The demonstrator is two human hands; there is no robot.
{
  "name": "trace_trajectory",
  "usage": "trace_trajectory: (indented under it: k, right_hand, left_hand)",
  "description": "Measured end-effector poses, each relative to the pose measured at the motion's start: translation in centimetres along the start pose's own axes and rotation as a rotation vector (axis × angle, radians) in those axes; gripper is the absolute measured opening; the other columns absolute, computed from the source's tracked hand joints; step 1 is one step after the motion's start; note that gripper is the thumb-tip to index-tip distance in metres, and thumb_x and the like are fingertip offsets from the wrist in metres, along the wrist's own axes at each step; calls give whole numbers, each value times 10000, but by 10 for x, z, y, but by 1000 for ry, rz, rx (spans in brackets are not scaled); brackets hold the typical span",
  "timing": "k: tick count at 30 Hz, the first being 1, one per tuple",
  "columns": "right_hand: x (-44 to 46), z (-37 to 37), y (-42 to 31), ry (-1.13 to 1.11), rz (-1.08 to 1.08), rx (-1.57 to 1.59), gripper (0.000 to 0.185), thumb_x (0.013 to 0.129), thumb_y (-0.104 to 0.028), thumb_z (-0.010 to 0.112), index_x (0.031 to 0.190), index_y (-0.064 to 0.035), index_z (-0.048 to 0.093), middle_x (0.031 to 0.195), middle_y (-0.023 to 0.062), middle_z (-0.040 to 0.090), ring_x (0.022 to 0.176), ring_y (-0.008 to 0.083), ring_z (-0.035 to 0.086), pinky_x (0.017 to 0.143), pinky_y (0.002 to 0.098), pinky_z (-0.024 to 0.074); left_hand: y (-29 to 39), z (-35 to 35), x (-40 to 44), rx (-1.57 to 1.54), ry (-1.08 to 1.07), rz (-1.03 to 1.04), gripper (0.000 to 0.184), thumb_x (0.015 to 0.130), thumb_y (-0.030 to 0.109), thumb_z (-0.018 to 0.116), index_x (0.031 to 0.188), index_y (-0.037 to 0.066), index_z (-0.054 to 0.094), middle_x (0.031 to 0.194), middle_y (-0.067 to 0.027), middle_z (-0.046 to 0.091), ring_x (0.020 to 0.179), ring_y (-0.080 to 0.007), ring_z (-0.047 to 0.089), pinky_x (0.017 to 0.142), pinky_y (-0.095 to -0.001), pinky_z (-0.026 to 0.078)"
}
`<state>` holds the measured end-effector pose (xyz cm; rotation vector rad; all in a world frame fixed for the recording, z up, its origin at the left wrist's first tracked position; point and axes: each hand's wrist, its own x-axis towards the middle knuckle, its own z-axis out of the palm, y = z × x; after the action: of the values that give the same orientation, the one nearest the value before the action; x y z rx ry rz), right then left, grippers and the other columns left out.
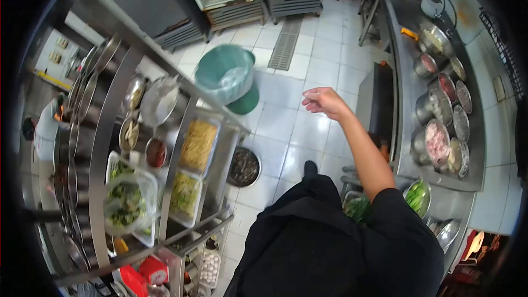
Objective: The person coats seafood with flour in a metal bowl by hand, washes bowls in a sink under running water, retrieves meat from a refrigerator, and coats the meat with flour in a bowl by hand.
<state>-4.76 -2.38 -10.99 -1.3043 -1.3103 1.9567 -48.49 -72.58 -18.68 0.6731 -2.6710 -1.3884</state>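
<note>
My right hand (323, 103) reaches out over the tiled floor, its fingers loosely bent and slightly apart, with nothing visible in them. It touches nothing. Nearest to it stands a green trash bin (224, 71) with a clear plastic liner, to the left of the hand. My left hand is out of the picture. A black sleeve and apron (308, 236) fill the lower middle, and the tip of a dark shoe (311, 168) shows on the floor.
On the left, a metal shelf (98, 170) bears a tray of noodles (199, 144) and tubs of chopped vegetables (186, 192). A pot of dark food (243, 166) stands on the floor. Along the right, a steel counter (404, 27) holds several bowls, one with meat (436, 136).
</note>
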Motion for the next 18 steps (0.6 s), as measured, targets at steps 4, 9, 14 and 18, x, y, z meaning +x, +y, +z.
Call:
trace_trajectory:
  k: [4, 9, 14, 18]
  right_hand:
    - [55, -56, -45, -5, -15, 85, 272, 845, -156, 584, 1039, 33, 565, 864, 121, 618, 699, 172, 589, 640, 289, 492]
    - [105, -132, -92, 97, -68, 210, 244, 843, -101, 554, 1036, 48, 544, 866, 129, 607, 704, 171, 574, 625, 279, 479]
    - [182, -196, -150, 177, -150, 249, 288, 832, -95, 561, 1077, 48, 516, 882, 129, 602, 724, 165, 568, 642, 274, 471]
    - [235, -239, -209, 271, -200, 286, 336, 823, -76, 564, 1123, 48, 477, 885, 130, 601, 721, 168, 569, 635, 278, 468]
  left_hand:
    - [20, 125, -122, 32, -292, -87, 254, 799, 286, 532, 653, 80, 565, 635, -49, 574, 572, -171, 556, 529, -344, 458]
    - [49, 237, -226, 130, -605, -163, 205, 788, 254, 538, 703, 68, 553, 647, -54, 564, 578, -173, 554, 534, -349, 473]
    - [66, 338, -277, 221, -747, -235, 168, 777, 222, 543, 753, 56, 540, 659, -60, 553, 585, -174, 551, 540, -355, 489]
    - [94, 422, -296, 244, -821, -267, 153, 768, 197, 547, 794, 47, 530, 669, -64, 545, 590, -176, 549, 544, -359, 501]
